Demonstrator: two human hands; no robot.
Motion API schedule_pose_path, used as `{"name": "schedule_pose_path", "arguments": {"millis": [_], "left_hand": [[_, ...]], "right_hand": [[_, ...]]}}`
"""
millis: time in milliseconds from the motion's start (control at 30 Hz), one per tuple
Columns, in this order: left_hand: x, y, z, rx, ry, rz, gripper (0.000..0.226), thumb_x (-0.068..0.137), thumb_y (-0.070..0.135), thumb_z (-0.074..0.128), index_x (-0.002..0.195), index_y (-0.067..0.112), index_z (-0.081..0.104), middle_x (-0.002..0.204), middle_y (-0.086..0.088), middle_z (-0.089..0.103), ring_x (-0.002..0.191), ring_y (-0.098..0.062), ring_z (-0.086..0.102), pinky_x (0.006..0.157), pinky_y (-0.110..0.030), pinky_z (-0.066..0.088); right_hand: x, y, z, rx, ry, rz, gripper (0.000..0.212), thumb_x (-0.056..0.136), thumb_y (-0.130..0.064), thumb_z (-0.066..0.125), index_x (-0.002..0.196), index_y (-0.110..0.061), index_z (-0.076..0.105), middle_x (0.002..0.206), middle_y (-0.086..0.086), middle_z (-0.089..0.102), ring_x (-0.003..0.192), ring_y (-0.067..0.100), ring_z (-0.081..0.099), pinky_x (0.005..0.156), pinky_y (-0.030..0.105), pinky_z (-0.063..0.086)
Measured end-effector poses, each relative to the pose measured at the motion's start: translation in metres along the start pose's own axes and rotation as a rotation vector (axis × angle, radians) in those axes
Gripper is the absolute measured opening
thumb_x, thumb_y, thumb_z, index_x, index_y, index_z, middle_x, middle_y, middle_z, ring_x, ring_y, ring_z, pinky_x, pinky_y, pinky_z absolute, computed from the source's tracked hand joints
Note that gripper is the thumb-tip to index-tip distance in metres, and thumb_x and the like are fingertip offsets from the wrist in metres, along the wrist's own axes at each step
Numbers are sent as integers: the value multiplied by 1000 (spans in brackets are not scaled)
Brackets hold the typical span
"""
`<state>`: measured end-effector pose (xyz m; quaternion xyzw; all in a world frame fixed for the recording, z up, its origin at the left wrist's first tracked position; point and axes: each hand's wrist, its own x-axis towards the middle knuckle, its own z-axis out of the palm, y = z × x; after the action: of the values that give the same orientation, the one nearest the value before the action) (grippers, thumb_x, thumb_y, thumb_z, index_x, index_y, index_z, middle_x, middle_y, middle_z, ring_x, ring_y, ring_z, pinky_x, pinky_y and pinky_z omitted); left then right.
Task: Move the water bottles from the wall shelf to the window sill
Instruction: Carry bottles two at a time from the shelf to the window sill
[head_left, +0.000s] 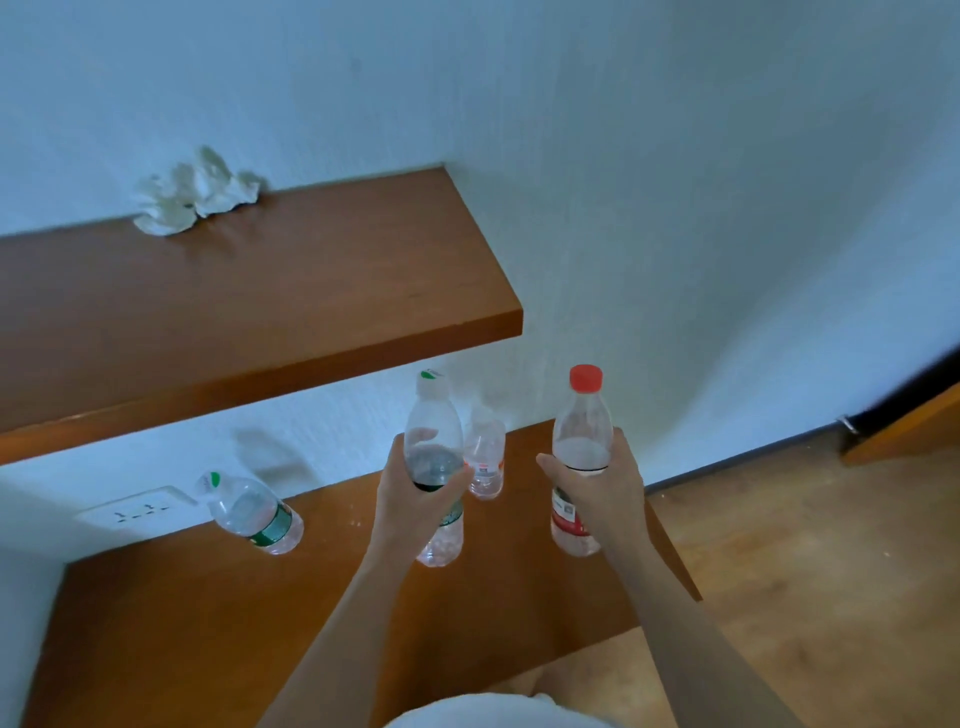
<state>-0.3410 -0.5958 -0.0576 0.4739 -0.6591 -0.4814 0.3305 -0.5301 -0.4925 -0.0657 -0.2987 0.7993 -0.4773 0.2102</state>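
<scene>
My left hand (415, 499) is wrapped around the middle of a clear bottle with a green label and white cap (434, 431), held upright over the lower wooden shelf (208, 613). My right hand (597, 499) grips a clear bottle with a red cap and red label (582, 421), also upright. Between and behind them a small clear bottle (485, 457) stands on the shelf near the wall. A second green-label bottle (249, 512) stands further left on the same shelf by the wall. No window sill is in view.
An upper wooden shelf (311, 291) juts from the wall above, with crumpled white tissue (195, 189) on its far side. A white wall socket (137, 512) sits behind the left bottle. Wooden floor (805, 571) lies to the right, with a door edge (904, 421) at far right.
</scene>
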Motion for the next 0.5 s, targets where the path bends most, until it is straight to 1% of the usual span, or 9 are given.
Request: {"name": "schedule_pose_path", "arguments": {"millis": [100, 167, 233, 267, 333, 367, 400, 433, 500], "left_hand": [[-4, 10, -3, -43, 19, 15, 54, 74, 26, 84, 118, 26, 52, 101, 6, 65, 94, -10, 65, 67, -15, 55], [-8, 13, -8, -65, 47, 13, 57, 72, 33, 83, 119, 26, 52, 102, 5, 65, 94, -10, 65, 68, -16, 55], [-15, 15, -16, -88, 82, -7, 60, 69, 38, 81, 119, 26, 51, 101, 7, 64, 93, -7, 65, 67, -16, 54], [-19, 15, -21, -96, 104, -17, 59, 69, 37, 81, 119, 26, 51, 101, 9, 64, 93, -6, 64, 65, -14, 53], [-27, 13, -33, -93, 149, -34, 58, 73, 33, 82, 120, 27, 49, 101, 12, 62, 93, -3, 62, 61, -9, 50], [-32, 11, -40, -91, 171, -42, 58, 73, 32, 82, 121, 28, 49, 102, 13, 62, 94, -2, 61, 60, -8, 49], [-36, 8, -46, -88, 195, -52, 60, 74, 33, 82, 123, 28, 49, 104, 13, 62, 95, -2, 61, 61, -8, 49], [-42, 5, -52, -88, 224, -64, 62, 73, 34, 83, 125, 27, 49, 106, 11, 62, 96, -3, 61, 63, -8, 49], [-57, 1, -63, -96, 289, -92, 69, 72, 39, 83, 130, 27, 48, 111, 7, 63, 100, -7, 62, 69, -12, 51]], "right_hand": [[-3, -15, 0, 40, -31, -11, 60, 77, -49, 79, 120, -39, 39, 105, -20, 51, 96, 7, 53, 77, 11, 37], [-7, -21, 5, 60, -67, -34, 58, 77, -49, 80, 118, -40, 39, 103, -24, 52, 95, 7, 56, 77, 11, 38], [-11, -24, 12, 75, -106, -61, 59, 76, -50, 80, 121, -38, 45, 107, -21, 57, 99, 9, 60, 77, 10, 40], [-14, -27, 17, 81, -131, -72, 60, 75, -52, 80, 123, -37, 47, 110, -19, 59, 103, 10, 61, 78, 11, 42], [-18, -30, 29, 83, -185, -111, 65, 74, -60, 78, 127, -37, 49, 117, -16, 62, 109, 12, 62, 86, 19, 49], [-21, -31, 35, 86, -210, -133, 68, 72, -65, 76, 128, -37, 49, 121, -15, 63, 111, 13, 62, 90, 24, 51], [-24, -34, 40, 94, -238, -146, 70, 70, -68, 75, 128, -38, 50, 123, -14, 63, 112, 13, 62, 91, 26, 51], [-26, -38, 46, 99, -271, -153, 69, 70, -68, 75, 127, -38, 49, 124, -14, 62, 112, 13, 60, 90, 24, 49], [-34, -47, 55, 103, -337, -169, 61, 75, -58, 77, 124, -38, 47, 122, -16, 57, 110, 10, 56, 83, 16, 42]]}}
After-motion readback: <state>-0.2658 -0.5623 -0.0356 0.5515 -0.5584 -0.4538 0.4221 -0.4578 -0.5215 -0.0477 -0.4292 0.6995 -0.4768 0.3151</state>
